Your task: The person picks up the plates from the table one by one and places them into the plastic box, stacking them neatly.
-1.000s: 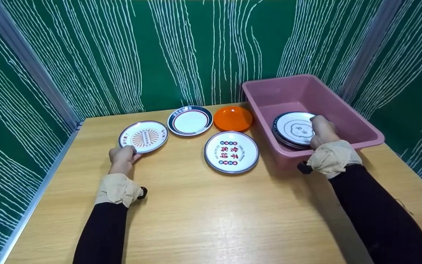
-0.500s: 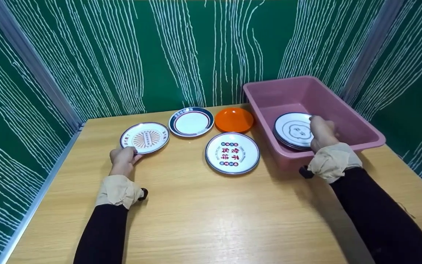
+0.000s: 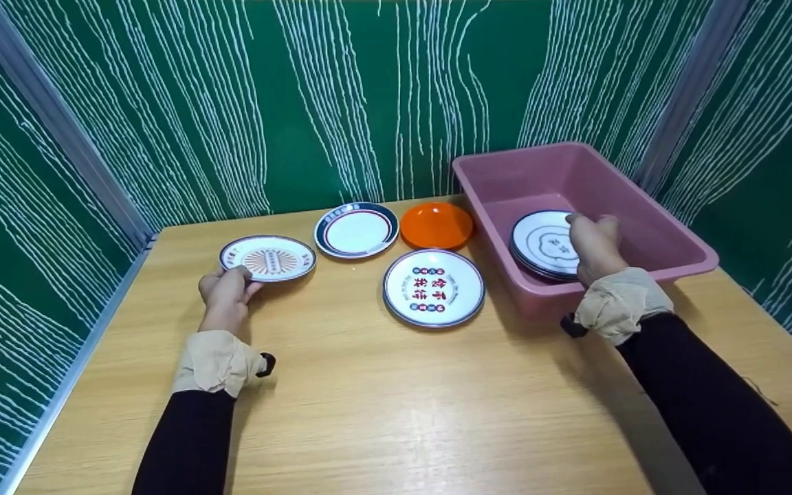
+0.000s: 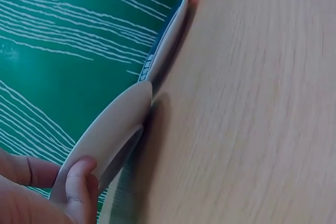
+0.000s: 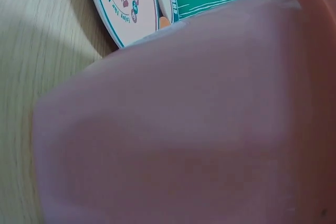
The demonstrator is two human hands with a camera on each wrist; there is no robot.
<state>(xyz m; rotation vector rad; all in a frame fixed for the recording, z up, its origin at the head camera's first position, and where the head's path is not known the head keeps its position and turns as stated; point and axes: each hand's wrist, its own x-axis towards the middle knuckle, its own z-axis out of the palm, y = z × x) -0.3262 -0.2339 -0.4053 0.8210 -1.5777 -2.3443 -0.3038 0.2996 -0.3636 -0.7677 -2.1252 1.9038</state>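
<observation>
I have the left hand [image 3: 225,295] pinching the near-left rim of a sunburst plate [image 3: 272,261], digits on both faces, presumably to steady its tilt over the table [image 3: 368,399]; right of that grip lie a dark-rimmed plate [image 3: 357,232], an orange plate [image 3: 436,225] and, nearer, a lettered plate [image 3: 434,287]; the right hand [image 3: 599,251] grips the right edge of a plate stack [image 3: 540,240] inside the pink basin [image 3: 540,299], probably because that side has open room; I cannot tell how many plates it takes, since basin wall fills the right wrist view.
</observation>
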